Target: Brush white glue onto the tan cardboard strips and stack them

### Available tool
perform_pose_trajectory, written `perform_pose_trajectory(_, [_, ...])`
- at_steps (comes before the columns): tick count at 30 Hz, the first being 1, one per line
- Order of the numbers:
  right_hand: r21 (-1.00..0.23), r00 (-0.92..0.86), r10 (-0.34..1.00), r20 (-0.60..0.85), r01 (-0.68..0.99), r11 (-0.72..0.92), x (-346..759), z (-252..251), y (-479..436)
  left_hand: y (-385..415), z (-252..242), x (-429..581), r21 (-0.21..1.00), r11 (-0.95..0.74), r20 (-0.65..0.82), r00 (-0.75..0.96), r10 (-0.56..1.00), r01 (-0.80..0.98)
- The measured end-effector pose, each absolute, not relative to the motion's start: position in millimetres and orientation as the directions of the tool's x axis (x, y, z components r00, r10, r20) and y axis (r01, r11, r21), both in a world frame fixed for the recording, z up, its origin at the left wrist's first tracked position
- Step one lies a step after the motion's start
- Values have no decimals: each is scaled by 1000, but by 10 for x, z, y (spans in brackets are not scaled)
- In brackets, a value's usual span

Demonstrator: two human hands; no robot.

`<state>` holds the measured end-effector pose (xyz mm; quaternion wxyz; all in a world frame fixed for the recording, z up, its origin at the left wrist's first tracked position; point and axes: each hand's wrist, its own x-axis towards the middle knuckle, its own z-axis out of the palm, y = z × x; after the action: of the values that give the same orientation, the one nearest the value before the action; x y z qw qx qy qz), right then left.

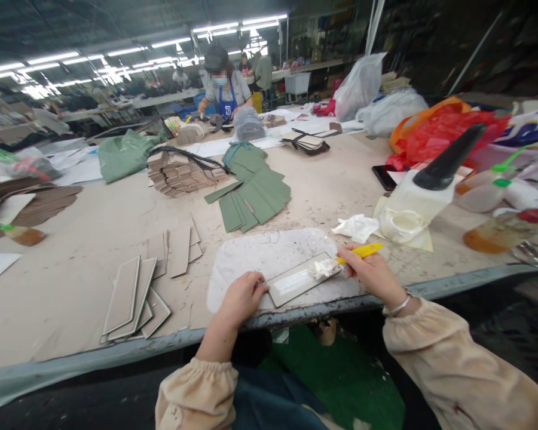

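Yellow plastic shows in your right hand [370,272]: your fingers are closed round the handle of a small brush [361,251], and its pale, clotted bristle end rests on the right end of a grey card strip [296,280]. That strip lies slantwise on a white, smeared mat [264,254] at the near edge of the table [94,227], right in front of you, its left end nearer to you than its right. A paler band runs along its middle. Your left hand [242,297] is curled, fingers bent down, their tips holding the strip's left end against the mat; whether your thumb reaches under the card cannot be told. Both your wrists come out of beige gathered sleeves, and a thin bracelet sits on the right one.

To your left, apart from the mat, several more grey strips [132,298] lie overlapping in a loose fan, with a few plain card pieces [179,248] just beyond them. Further back, in the middle of the table, green cut pieces [255,194] are spread in a heap, beside a stack of brownish card [179,173]. To your right, near the brush hand, lie a crumpled white tissue [356,227] and a white squeeze bottle [412,203], leaning, its black nozzle pointing up and to the right. At the far end of the table another person [227,98] in a blue apron stands, hands down at the tabletop
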<state>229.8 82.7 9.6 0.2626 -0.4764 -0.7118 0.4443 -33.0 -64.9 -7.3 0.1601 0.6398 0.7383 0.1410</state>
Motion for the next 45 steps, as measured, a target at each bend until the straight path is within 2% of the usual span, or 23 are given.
perform_pose_trajectory(2, [-929,-394,917,-68,360,86,2272,125,792,-695,-61,-309,458,138,-39,-136,990,878])
perform_pose_trajectory(5, [-960,-421,903,-86,276,37,2176,145,704,-736,-55,-251,434,128,-43,-121,992,892])
perform_pose_trajectory(10, [-967,-549,827,-123,253,23,1956,100,516,-734,-73,-194,361,105,-39,-98,994,926])
perform_pose_trajectory(17, [-970,-669,729,-143,241,31,1704,-30,394,-735,-61,-182,320,80,-43,-70,997,944])
perform_pose_trajectory(26, [-933,-713,698,-70,293,207,1746,13,470,-731,-25,-153,294,127,-118,-96,988,947])
perform_pose_trajectory(31, [-907,-680,731,-57,341,247,1901,70,605,-731,-6,-136,290,148,-138,-112,984,946])
perform_pose_trajectory(37, [-852,-552,830,-76,468,233,2169,130,819,-732,-6,-136,284,144,-123,-113,986,948])
perform_pose_trajectory(45, [-774,-466,884,44,544,325,2416,175,1003,-721,-17,-146,296,161,-134,-126,983,942])
